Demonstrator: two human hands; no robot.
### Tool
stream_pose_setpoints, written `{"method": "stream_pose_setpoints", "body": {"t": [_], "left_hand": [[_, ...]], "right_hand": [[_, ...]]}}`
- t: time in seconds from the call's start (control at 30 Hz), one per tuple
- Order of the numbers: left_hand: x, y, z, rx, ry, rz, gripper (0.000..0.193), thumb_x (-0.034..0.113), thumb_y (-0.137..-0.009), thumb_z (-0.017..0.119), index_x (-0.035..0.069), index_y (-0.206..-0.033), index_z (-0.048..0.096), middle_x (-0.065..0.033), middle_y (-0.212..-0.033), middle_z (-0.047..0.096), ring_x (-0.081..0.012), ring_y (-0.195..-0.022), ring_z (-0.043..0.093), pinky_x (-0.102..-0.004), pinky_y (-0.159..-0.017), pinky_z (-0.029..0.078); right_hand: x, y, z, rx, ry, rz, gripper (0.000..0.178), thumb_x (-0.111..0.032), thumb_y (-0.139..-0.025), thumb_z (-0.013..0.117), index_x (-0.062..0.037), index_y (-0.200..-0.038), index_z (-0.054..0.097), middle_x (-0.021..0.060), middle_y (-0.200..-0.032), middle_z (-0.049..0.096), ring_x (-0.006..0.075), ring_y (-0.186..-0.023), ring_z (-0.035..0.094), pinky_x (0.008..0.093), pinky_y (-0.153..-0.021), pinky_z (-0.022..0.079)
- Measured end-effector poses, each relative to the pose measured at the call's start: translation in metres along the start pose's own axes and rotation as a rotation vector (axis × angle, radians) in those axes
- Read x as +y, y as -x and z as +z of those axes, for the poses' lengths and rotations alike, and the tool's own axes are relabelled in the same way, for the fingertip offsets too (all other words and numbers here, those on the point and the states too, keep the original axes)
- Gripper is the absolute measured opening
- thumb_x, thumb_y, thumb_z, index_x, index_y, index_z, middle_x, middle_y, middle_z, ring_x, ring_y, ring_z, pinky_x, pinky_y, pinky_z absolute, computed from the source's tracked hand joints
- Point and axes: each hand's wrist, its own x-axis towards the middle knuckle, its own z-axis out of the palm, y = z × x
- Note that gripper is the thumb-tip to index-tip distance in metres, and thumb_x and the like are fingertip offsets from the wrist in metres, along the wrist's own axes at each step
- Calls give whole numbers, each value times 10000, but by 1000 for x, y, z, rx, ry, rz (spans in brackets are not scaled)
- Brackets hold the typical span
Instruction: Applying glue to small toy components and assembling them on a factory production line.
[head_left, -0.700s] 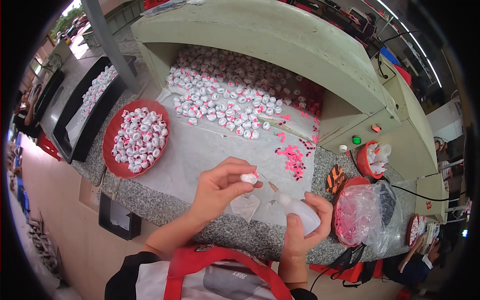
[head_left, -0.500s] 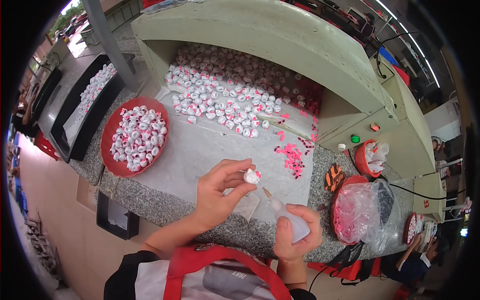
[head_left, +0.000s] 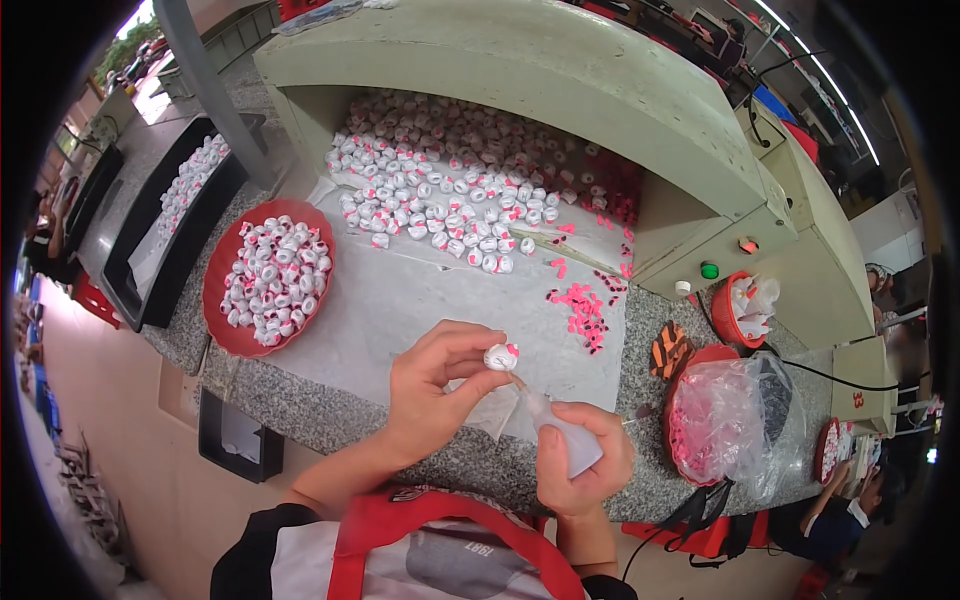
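My left hand [head_left: 425, 390] pinches a small white toy head with pink trim [head_left: 500, 358] between thumb and fingertips. Wrapped in my right hand [head_left: 590, 460] is a translucent squeeze bottle [head_left: 568, 435] with a thin nozzle. That nozzle points up at the lower edge of the head; whether it touches cannot be made out. Beyond my hands, many similar white heads [head_left: 440, 205] lie on white paper [head_left: 375, 315], reaching back under a pale green metal hood [head_left: 500, 65]. Small pink pieces [head_left: 583, 318] are scattered on the paper's right side.
At left stands a red scalloped dish [head_left: 213, 285] heaped with white heads, beside a black tray [head_left: 125, 265]. To the right are another red dish [head_left: 690, 470] under a clear plastic bag [head_left: 735, 410], a small red basket [head_left: 727, 315] and a striped orange-black object [head_left: 670, 352].
My right hand and the bottle have shifted slightly left, bringing the nozzle under the head. The head has turned a little in my left fingers.
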Motion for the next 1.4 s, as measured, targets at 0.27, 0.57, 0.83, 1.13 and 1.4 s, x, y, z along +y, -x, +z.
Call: {"method": "stream_pose_setpoints", "body": {"t": [0.27,0.57,0.83,1.13,1.4], "left_hand": [[1,-1,-2,3,-26,10,297,-108,-713,600,-46,-1000,556,-110,-1010,507,-187,-909,572,-276,-786,516],[3,-2,-6,-50,-224,85,298,-146,-709,574,-67,-994,539,-144,-1034,490,-212,-944,552,-296,-785,514],[4,-5,-5,-15,25,-87,311,-138,-709,575,-60,-1004,513,-151,-1035,524,-228,-948,563,-314,-812,492],[2,-8,-9,-51,246,-328,323,-109,-705,582,-35,-1009,502,-140,-1007,572,-262,-944,586,-336,-788,489],[3,-7,-11,-45,253,-330,331,-112,-702,584,-33,-1014,504,-141,-1019,569,-274,-952,582,-355,-816,479]], "right_hand": [[0,-1,0,21,-21,4,215,7,-643,620,27,-847,555,115,-706,609,208,-551,598,273,-501,473],[-2,-9,1,-48,-37,-18,224,7,-635,625,10,-849,559,110,-688,607,205,-527,588,270,-476,458],[0,-7,-2,-23,-21,62,160,-69,-665,604,3,-805,580,116,-711,618,202,-581,599,272,-538,465],[4,-6,-3,10,-58,-33,202,1,-632,618,12,-827,568,107,-631,582,201,-477,557,270,-445,435],[2,-2,-7,1,-14,99,160,-75,-666,606,-1,-805,581,110,-716,616,197,-584,590,273,-544,455]]}}
